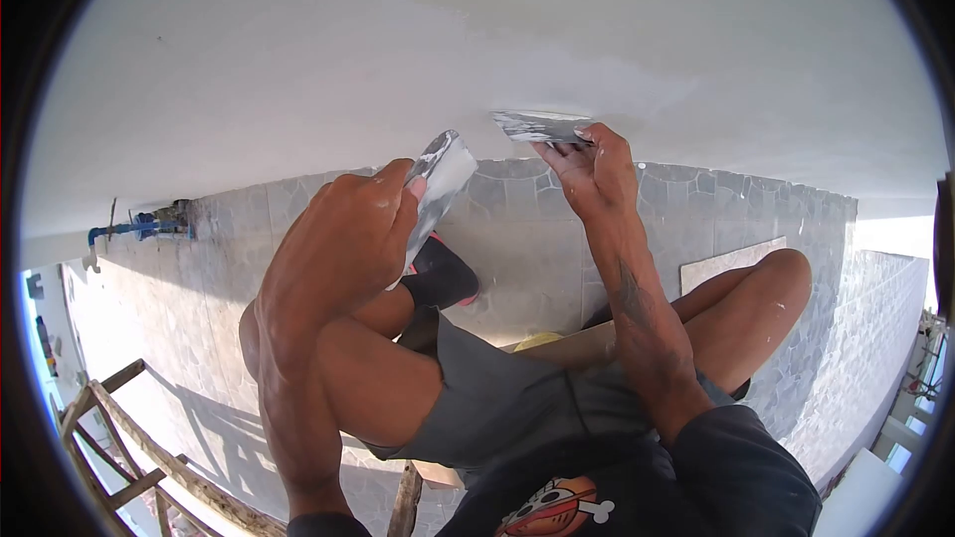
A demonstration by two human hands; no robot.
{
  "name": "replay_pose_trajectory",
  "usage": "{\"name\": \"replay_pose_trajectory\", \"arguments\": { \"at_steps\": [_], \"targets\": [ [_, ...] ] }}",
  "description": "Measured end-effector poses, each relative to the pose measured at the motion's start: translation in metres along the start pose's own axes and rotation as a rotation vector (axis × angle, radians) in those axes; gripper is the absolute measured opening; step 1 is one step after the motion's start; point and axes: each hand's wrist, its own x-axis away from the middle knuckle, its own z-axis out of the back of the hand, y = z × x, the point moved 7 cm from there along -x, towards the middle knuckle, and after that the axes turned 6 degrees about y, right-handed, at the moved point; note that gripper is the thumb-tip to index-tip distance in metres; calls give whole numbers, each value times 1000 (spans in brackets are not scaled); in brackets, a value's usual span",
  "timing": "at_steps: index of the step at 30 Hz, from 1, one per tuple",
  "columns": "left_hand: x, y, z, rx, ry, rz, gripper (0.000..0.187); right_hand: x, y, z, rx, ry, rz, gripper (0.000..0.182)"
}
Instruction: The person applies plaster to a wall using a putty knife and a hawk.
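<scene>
White plaster covers the wall (298,60), its top cut off. Below, the stone-patterned floor (517,278) is partly hidden by bent legs (383,383). A wooden frame (174,447) at lower left is cut off too. The left hand (348,224) has its grip curled round a smeared scraper (448,179), covering its near end; the right hand (600,171) pinches a second scraper (537,127) up at the wall. Well apart, leftward, runs a blue pipe (121,230).

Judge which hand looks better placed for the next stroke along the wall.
Probably the right hand: its blade is up at the wall, apparently touching. The left hand holds a second blade, smeared with white material and seemingly apart from the wall.
</scene>
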Motion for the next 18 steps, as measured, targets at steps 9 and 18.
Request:
{"name": "replay_pose_trajectory", "arguments": {
  "at_steps": [9,18],
  "targets": [
    [-2,6,-2,22,-19,-7,27,-130,58,194,332,84,25,32],
    [-7,7,-5,39,-44,10,27,-209,70,214,1373,-79,446,31]
  ]
}}
